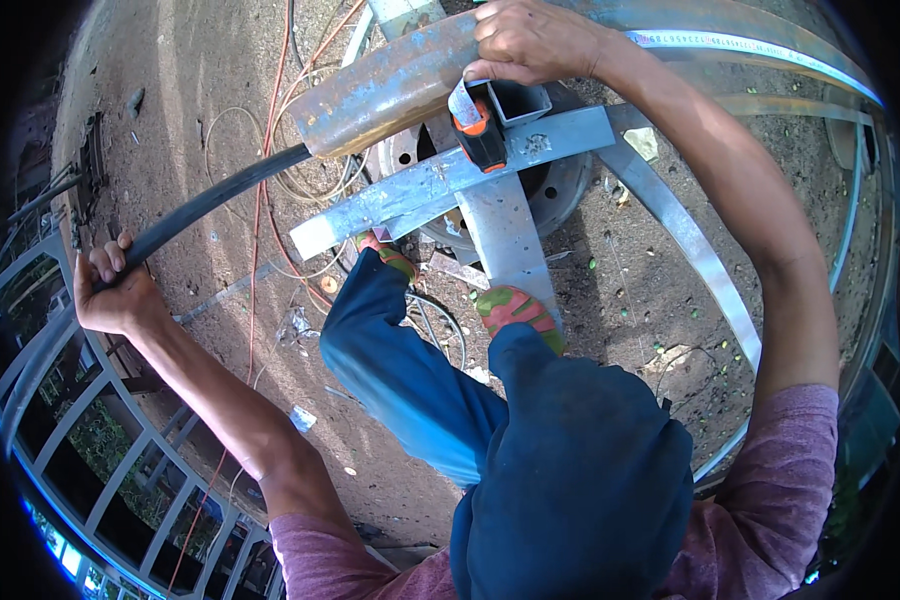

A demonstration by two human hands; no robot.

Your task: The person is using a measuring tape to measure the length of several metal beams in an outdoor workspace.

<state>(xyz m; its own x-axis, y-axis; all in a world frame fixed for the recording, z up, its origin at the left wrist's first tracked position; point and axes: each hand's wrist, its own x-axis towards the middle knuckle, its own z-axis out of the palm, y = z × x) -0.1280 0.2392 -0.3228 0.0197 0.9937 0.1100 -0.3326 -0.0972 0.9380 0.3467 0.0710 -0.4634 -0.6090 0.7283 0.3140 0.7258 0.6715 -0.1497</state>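
Note:
My left hand (118, 287) is closed around the far left end of a long dark pipe (215, 198). That pipe runs into the end of a rusty steel tube (390, 80) lying across the top. On top of the tube rests my right hand (535, 42), its fingers bent and holding the blade of a tape measure against the metal. The orange and black tape measure case (480, 138) hangs just below that hand. To the right, a long stretch of the white blade (750, 43) lies along the tube, curving toward the rim.
Below the tube, flat grey steel bars (450, 170) cross over a round wheel rim (560, 195). A square tube end (522, 102) stands beside the tape case. Orange cables (270, 150) trail over the dirt ground at left. A metal grille (100, 440) lies lower left.

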